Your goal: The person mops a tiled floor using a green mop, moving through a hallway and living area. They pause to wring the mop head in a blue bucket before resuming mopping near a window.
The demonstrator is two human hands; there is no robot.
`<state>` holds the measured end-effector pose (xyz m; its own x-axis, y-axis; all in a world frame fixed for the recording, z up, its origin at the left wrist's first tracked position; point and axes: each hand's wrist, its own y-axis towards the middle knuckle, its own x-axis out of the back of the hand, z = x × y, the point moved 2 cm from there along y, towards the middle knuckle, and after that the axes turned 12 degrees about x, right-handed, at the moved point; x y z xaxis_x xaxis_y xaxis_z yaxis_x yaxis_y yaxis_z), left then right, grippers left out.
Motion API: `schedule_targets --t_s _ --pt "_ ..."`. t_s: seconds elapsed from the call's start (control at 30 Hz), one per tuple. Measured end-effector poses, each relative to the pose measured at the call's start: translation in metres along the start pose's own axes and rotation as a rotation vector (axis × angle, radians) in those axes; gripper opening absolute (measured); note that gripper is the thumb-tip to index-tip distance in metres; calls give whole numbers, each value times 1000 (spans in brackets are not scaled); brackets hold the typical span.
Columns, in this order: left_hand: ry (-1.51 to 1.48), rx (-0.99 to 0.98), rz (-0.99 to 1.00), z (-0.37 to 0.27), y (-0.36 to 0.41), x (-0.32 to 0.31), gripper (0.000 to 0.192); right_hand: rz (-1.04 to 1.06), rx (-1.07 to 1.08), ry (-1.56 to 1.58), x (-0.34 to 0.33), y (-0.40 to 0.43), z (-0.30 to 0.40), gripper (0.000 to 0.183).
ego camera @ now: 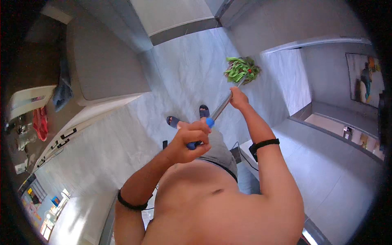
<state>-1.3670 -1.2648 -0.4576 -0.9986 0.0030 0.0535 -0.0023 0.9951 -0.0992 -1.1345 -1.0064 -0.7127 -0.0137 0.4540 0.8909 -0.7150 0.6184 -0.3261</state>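
Note:
A mop with a metal pole (222, 107) slants across in front of me. Its green strip mop head (237, 69) rests on the grey marbled floor (183, 70), and a small red part shows at the joint. My left hand (191, 141) is wrapped around the blue grip at the pole's upper end, close to my waist. Farther down, my right hand (239, 98) grasps the bare metal pole, a short way above the mop head. Both feet, in dark open-toed slippers (173, 121), stand on the floor to the left of the pole.
Grey walls and a doorway stand ahead. At left is a pale cabinet front with black handles (69, 133); a red cloth (40, 124) hangs above. To the right are a framed picture (364, 79) and a recessed wall shelf (346, 128). A dark cable (248, 160) runs beside my right hip.

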Motion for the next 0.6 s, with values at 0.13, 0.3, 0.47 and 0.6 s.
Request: schedule_targets --t_s 0.13,0.3,0.47,0.6 --pt "-59 121 -162 -31 -76 61 15 199 235 -45 -6 6 96 27" --pt "390 282 -561 -179 -208 132 25 275 746 222 -10 -13 322 17" --pt "315 -87 -414 -267 -249 111 19 480 1087 463 -15 -57 465 23" --pt "368 -132 -198 -264 -218 79 24 474 1169 557 -30 -61 477 24"
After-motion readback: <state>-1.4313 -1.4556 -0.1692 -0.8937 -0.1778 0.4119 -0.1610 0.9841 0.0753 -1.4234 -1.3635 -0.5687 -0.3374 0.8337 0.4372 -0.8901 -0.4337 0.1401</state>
